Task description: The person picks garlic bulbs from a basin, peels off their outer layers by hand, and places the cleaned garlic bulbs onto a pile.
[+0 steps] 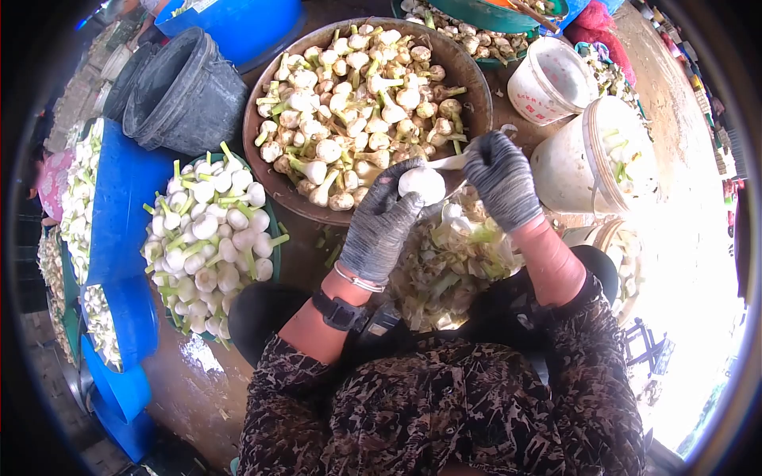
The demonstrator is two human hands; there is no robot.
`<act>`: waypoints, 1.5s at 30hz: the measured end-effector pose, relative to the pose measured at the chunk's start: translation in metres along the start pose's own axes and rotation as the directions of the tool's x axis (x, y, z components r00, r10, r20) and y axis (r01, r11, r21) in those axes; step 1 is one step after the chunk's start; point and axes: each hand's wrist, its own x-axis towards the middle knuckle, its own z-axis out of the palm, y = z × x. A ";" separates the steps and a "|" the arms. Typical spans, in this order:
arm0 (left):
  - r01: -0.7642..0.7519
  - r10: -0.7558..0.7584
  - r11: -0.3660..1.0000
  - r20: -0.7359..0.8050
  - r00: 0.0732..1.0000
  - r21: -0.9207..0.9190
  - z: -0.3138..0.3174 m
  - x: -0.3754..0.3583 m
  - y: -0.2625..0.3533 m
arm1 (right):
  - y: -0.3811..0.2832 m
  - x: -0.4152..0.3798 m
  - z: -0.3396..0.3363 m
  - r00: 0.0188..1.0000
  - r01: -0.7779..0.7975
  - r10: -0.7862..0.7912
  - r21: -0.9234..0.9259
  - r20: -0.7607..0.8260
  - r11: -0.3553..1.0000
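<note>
My left hand (385,214), in a grey glove, is closed around a white garlic bulb (422,186). From the bulb a pale stalk (449,163) runs up to the right, its far end pinched in the gloved fingers of my right hand (500,174); whether loose skin is in that pinch too, I cannot tell. Both hands are over the near rim of a wide brown basin (262,170) heaped with unpeeled garlic bulbs (357,103). Below them lies a pile of stripped garlic skins and leaves (452,270).
Clean white garlic with green stems (210,238) is heaped at the left. Beyond it stand blue tubs (127,206) and a dark bucket (186,99). White buckets (567,163) stand on the right, and a blue tub (238,28) is at the back.
</note>
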 end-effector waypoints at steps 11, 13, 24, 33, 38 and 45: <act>0.143 -0.154 0.985 0.134 0.979 0.094 -0.010 0.003 -0.005 | -0.034 -0.012 -0.019 0.757 0.654 -0.620 -0.235 0.207 0.719; 0.168 -0.168 0.986 0.086 0.982 0.014 -0.001 0.001 0.002 | -0.030 -0.019 -0.015 0.780 0.623 -0.582 -0.208 0.230 0.754; 0.346 -0.363 0.932 0.255 0.896 0.109 0.001 -0.004 0.013 | -0.032 -0.034 -0.025 0.896 0.391 -0.374 -0.025 0.239 0.920; -0.170 -0.105 0.771 0.386 0.917 0.614 0.008 -0.011 0.012 | -0.028 -0.049 -0.021 0.942 -0.022 -0.003 0.072 0.335 0.997; -0.097 -0.110 0.859 0.366 0.924 0.504 0.003 -0.016 0.003 | -0.034 -0.058 -0.028 0.922 -0.001 -0.133 0.347 0.363 0.938; -0.475 0.118 0.507 0.487 0.865 0.720 0.018 -0.023 0.005 | -0.022 -0.062 -0.013 0.965 -0.087 0.022 0.237 0.263 0.968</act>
